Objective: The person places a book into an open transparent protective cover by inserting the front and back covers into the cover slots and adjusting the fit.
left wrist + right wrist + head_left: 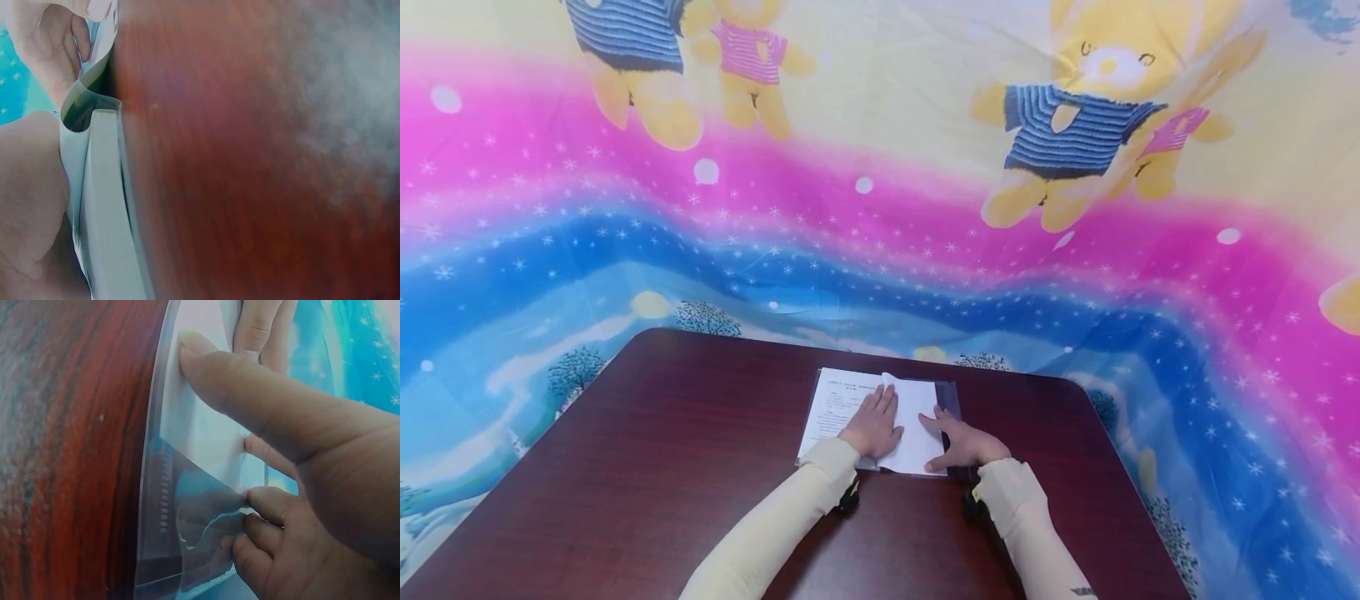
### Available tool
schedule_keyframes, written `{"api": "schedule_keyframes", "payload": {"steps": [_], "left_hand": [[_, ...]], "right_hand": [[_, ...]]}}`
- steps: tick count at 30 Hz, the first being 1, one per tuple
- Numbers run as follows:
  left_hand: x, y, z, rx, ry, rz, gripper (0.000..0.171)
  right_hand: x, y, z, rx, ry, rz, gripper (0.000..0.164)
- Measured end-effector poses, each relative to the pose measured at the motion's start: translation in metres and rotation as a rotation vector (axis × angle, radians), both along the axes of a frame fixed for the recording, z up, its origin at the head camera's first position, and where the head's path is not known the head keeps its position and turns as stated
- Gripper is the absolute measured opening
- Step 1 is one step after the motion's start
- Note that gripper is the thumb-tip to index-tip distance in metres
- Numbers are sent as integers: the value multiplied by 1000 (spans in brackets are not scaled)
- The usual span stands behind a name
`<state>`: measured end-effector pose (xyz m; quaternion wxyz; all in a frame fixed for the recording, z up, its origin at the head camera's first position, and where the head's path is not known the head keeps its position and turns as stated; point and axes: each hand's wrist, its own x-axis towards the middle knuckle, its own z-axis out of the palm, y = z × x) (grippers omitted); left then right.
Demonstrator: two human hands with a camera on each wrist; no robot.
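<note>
A book [831, 412] lies on the table, its left side showing a printed white page. Over its right side is a blank white sheet [913, 421], raised in a fold near the middle. Clear plastic cover [952, 404] sticks out past the sheet's right edge. My left hand [874, 423] rests flat on the book by that fold, fingers pointing away. My right hand [964, 442] touches the sheet's right part with thumb and fingers spread. In the right wrist view the thumb [250, 390] lies on the white sheet and other fingertips touch the clear film [203, 544]. The left wrist view shows the thick page block [106, 187] edge-on, with the cover curving above it.
The dark red-brown wooden table [647, 450] has rounded far corners. Behind and around it hangs a cloth [880, 250] printed with bears, snowflakes and trees. Dark wrist straps [847, 497] sit under both cream sleeves [775, 533].
</note>
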<state>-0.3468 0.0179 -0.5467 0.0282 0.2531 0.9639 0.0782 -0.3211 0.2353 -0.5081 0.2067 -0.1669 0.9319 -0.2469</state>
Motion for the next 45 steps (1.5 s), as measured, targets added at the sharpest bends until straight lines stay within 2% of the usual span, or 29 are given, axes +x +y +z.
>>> {"api": "schedule_keyframes", "payload": {"steps": [5, 12, 16, 24, 33, 41, 45], "left_hand": [[-3, 1, -7, -2, 7, 4, 67], [3, 4, -1, -6, 28, 2, 67], [1, 6, -3, 0, 37, 0, 66], [1, 9, 1, -22, 5, -10, 66], [3, 10, 6, 13, 0, -28, 63], [-3, 13, -5, 19, -12, -35, 68], [-2, 16, -4, 19, -12, -49, 72]], "right_hand": [[0, 0, -1, 4, 14, 8, 95], [2, 0, -1, -4, 12, -4, 94], [1, 0, -1, -4, 17, -5, 94], [2, 0, 0, 4, 19, 2, 93], [3, 0, 1, 17, 19, 4, 92], [1, 0, 2, 4, 26, 22, 93], [1, 0, -1, 4, 33, 27, 94]]}}
